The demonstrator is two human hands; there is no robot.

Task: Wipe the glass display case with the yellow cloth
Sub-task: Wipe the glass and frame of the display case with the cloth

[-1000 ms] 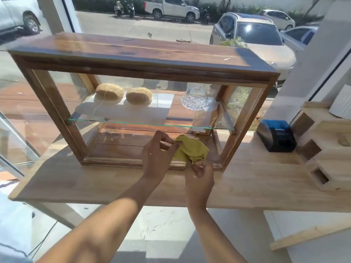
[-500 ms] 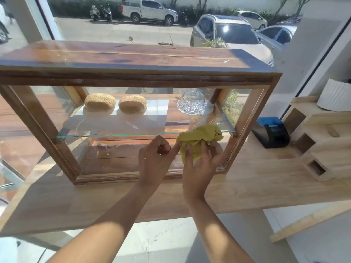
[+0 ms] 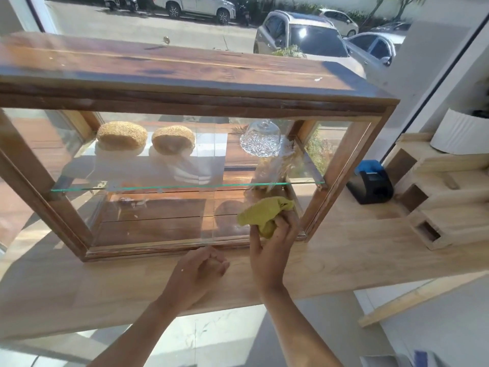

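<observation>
1. Glass display case [image 3: 185, 83] stands on the pale wooden table [image 3: 344, 250], straight ahead of both hands, its dark wooden top above them and its front pane facing the person.
2. Yellow cloth [image 3: 262, 214] is bunched against the lower right part of the front pane, just above and partly inside the right hand [image 3: 272, 247].
3. That right hand has its fingers [image 3: 284, 223] curled round the lower edge of the cloth, pinching it and holding it to the glass near the case's right wooden post.
4. Left hand [image 3: 201, 271] sits lower and to the left of the right one, well clear of the cloth, loosely curled with its fingers folded in, over the table edge just in front of the case's bottom rail. Whether it touches the table cannot be told.
5. Inside the case, up and to the left of the hands, two round brown buns [image 3: 145, 139] rest side by side on the glass shelf [image 3: 185, 186].
6. A cut-glass dome [image 3: 260, 140] sits on the same shelf, directly above the cloth-holding hand.
7. To the right of the right hand, beyond the case, a black and blue device [image 3: 370, 182] stands on the table beside a pale wooden stepped box [image 3: 444, 202].
8. A white ribbed pot [image 3: 465, 135] stands on top of that box.
9. Beyond the case, through the window, parked cars [image 3: 304, 41] line a sunlit street.
</observation>
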